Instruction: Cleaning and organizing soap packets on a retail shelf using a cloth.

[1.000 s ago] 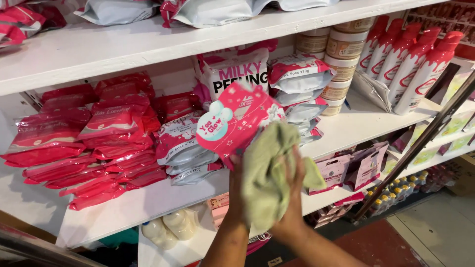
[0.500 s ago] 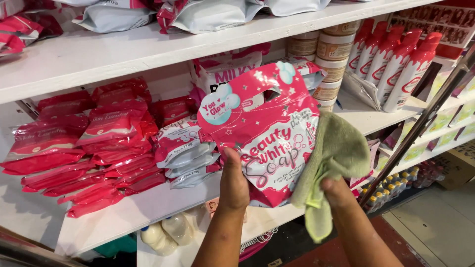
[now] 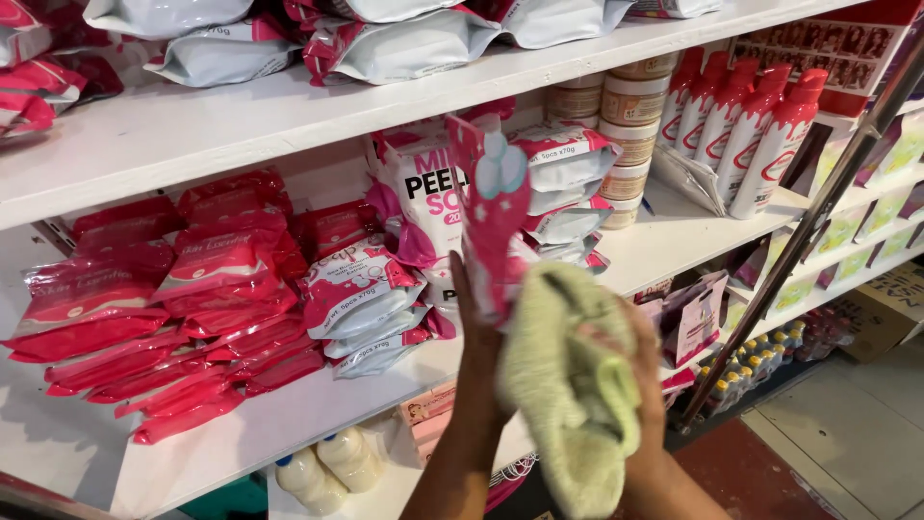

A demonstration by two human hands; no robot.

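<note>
Your left hand point(image 3: 478, 332) has its fingers clenched on the lower end of one pink soap pouch point(image 3: 493, 207). The pouch stands upright, edge-on to you, long axis vertical, top end up, in front of the middle shelf point(image 3: 289, 404). Your right hand point(image 3: 637, 371) grasps one pale green cloth point(image 3: 568, 385) pressed against the pouch's lower part. Five white spray bottles with red caps point(image 3: 756, 135) stand at the right. Flat red packets point(image 3: 164, 289) lie stacked at the left.
</note>
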